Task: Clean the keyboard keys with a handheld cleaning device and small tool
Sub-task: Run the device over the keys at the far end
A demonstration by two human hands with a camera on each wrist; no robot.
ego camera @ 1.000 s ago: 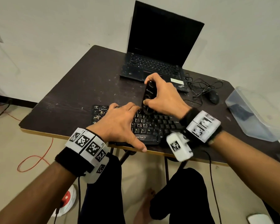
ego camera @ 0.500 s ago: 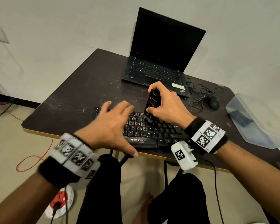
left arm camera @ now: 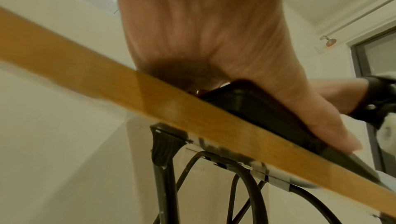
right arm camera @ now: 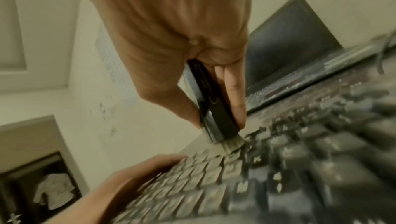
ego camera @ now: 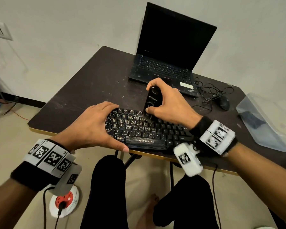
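Brushing seems in hand: at frame centre my right hand [ego camera: 170, 104] grips the cleaner [ego camera: 151, 100] upright on the keyboard [ego camera: 139, 128], which my left hand [ego camera: 92, 124] clamps at its left end. Next, I judge, come light sweeps along the rows. Only the right wrist view shows the bristles [right arm camera: 232, 144] splayed on the keys.

glossy black device [ego camera: 151, 100], scuffed dark table [ego camera: 92, 90]
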